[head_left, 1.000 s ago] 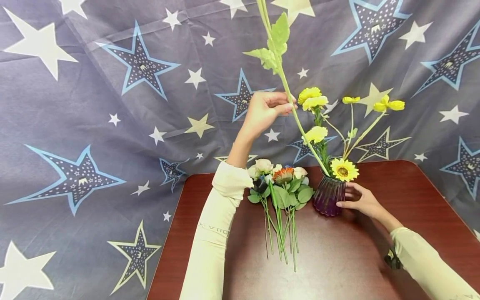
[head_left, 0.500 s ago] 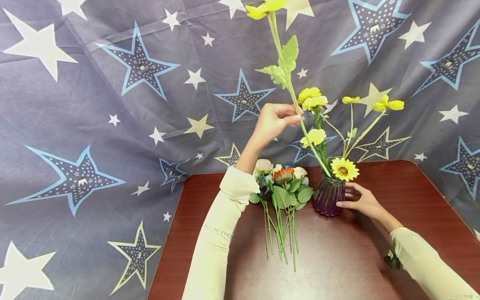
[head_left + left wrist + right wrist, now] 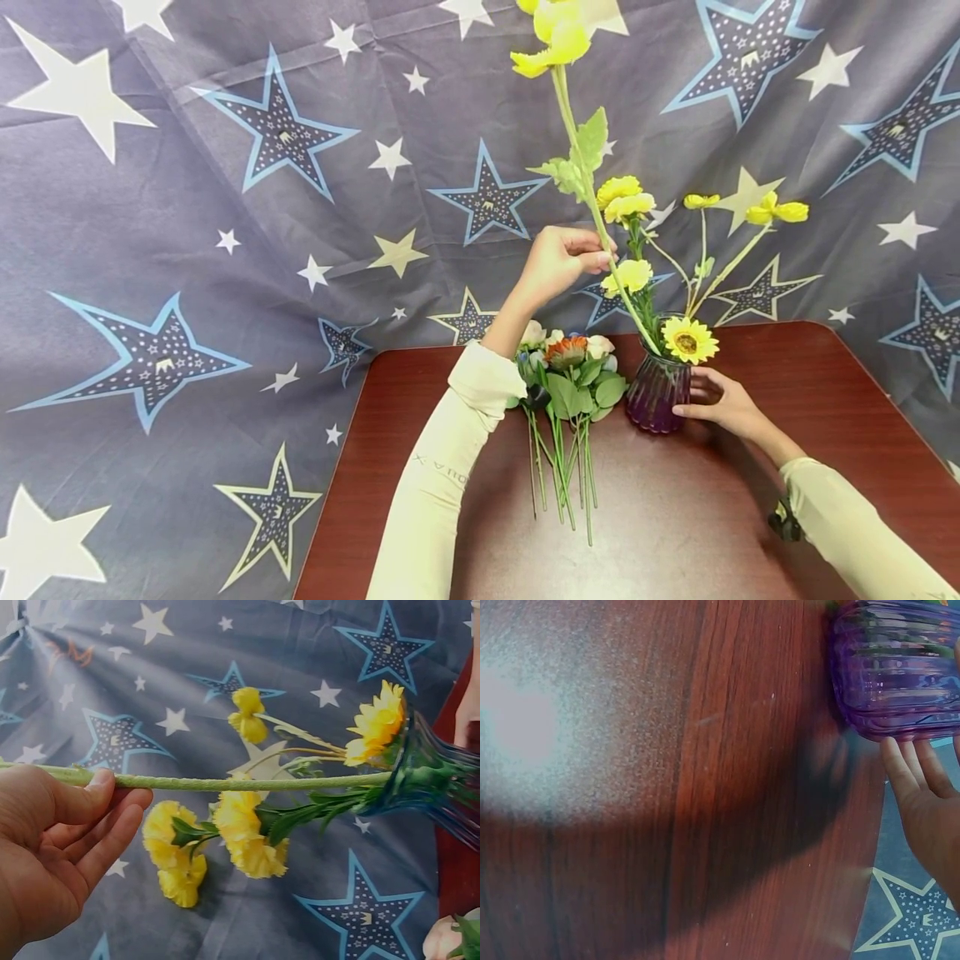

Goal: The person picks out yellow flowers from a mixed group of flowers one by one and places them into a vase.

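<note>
My left hand (image 3: 558, 262) pinches the green stem (image 3: 606, 242) of a tall yellow flower (image 3: 558, 42) between thumb and fingers. The stem slants down into the mouth of a ribbed glass vase (image 3: 657, 396), purple at its base. My right hand (image 3: 726, 404) holds the vase low on its right side, thumb in front and fingers partly hidden. Standing in the vase are yellow carnations (image 3: 244, 832), a small sunflower (image 3: 688, 340) and thin-stemmed yellow blooms (image 3: 776, 208). In the right wrist view, fingers (image 3: 904, 772) touch the purple glass (image 3: 892, 682).
Left of the vase, a bunch of loose flowers (image 3: 573, 383) in white, orange and blue lies on the reddish-brown table (image 3: 675, 517), stems toward me. A grey star-patterned cloth (image 3: 187, 250) hangs behind the table. A dark object (image 3: 784, 521) sits at my right wrist.
My left hand has moved down and to the right with the stem, bringing the yellow bloom into the head view. The right hand and vase stay in place.
</note>
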`<act>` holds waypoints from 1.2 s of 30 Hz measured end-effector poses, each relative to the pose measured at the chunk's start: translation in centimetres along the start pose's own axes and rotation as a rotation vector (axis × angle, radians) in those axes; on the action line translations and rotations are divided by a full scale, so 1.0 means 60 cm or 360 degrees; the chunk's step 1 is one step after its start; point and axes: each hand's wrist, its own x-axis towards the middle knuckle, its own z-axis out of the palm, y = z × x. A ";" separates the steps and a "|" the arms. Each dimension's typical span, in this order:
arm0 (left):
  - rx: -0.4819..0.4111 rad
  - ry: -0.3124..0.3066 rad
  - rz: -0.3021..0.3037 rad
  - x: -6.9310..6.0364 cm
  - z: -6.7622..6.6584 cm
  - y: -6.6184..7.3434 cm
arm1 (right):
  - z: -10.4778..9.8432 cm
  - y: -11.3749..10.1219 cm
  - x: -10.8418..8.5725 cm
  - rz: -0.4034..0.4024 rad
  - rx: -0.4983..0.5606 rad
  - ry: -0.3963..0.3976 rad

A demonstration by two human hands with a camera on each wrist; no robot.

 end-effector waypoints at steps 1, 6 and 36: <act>0.0003 -0.0002 -0.0011 -0.001 0.002 -0.003 | 0.000 0.001 0.000 0.0004 -0.0004 0.0002; 0.0057 -0.0036 -0.0085 -0.007 0.011 -0.016 | 0.001 0.002 -0.001 0.0030 -0.0031 0.0007; 0.0216 -0.0164 -0.0176 -0.014 0.054 -0.045 | 0.003 0.000 -0.002 0.0020 -0.0020 0.0015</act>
